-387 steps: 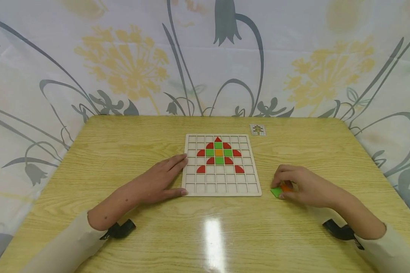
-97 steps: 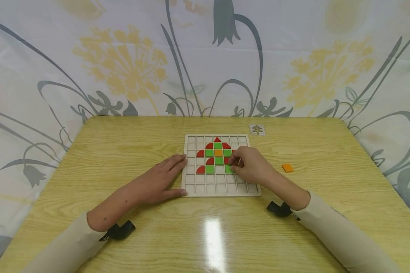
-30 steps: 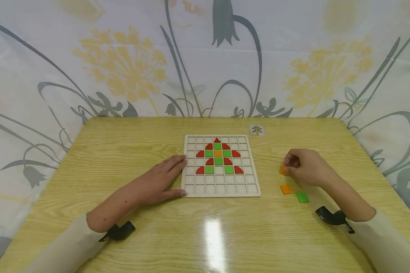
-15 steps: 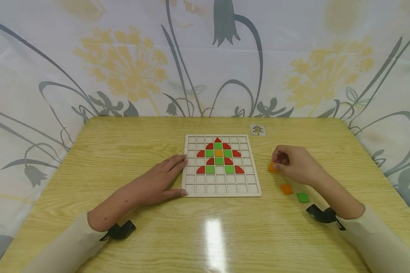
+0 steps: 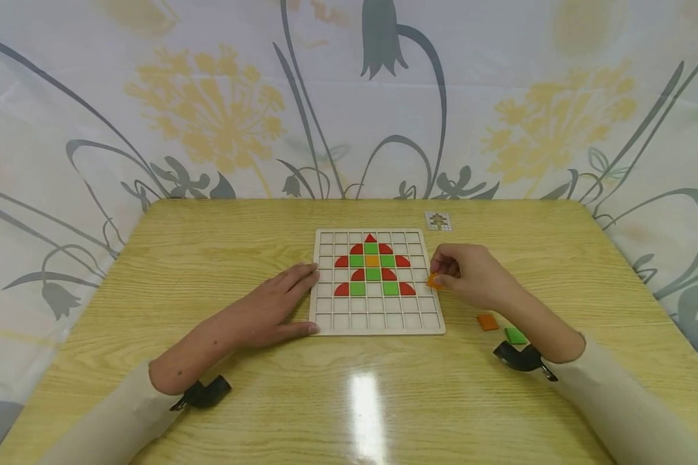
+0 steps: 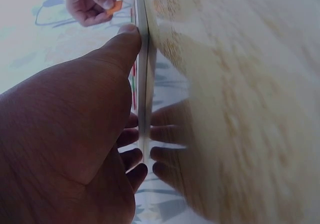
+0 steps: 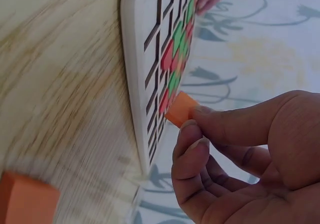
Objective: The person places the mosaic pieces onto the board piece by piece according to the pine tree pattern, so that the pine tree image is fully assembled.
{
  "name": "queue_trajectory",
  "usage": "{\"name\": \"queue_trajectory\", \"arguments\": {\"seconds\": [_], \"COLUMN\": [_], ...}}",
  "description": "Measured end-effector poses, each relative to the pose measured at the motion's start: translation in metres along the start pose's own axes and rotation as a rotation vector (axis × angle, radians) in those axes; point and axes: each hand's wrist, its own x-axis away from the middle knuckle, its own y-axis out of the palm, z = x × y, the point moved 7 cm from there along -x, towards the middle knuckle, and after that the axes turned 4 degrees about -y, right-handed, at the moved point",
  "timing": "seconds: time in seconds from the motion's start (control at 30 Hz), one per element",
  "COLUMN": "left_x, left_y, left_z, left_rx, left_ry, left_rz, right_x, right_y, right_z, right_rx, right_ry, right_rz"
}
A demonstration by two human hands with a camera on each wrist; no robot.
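A square wooden grid board (image 5: pixel 375 324) lies on the table, with red, green and orange tiles set in its cells as a tree-like figure. Between the thumb and fingers of my right hand (image 5: pixel 471 278) is an orange square tile (image 7: pixel 181 109), held over the board's right edge. My left hand (image 5: pixel 270 309) rests at the board's left side, its thumb and fingertips touching the rim. In the left wrist view the thumb and fingers of that left hand (image 6: pixel 75 119) lie along the board's edge. Another orange tile (image 5: pixel 488 322) and a green tile (image 5: pixel 515 335) lie right of the board.
A small card (image 5: pixel 439 221) printed with a similar grid figure lies behind the board to the right. The wooden table (image 5: pixel 238 226) ends at a patterned cloth backdrop (image 5: pixel 349 97).
Since the oldest frame, green tiles have come into the row between the lowest red pieces. Over the last second my right hand has carried the orange tile leftward to the board. My left hand stays put.
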Motion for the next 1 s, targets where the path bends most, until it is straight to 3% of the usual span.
{"name": "queue_trajectory", "arguments": {"seconds": [0.5, 1.0], "left_x": [0.000, 0.001], "left_y": [-0.001, -0.001], "left_z": [0.000, 0.000], "left_rx": [-0.004, -0.011], "left_ry": [0.003, 0.011], "left_rz": [0.011, 0.023], "right_x": [-0.024, -0.043], "right_y": [0.025, 0.044], "right_z": [-0.025, -0.051], "right_rx": [-0.041, -0.054], "right_ry": [-0.096, -0.137], "right_rz": [-0.025, -0.061]}}
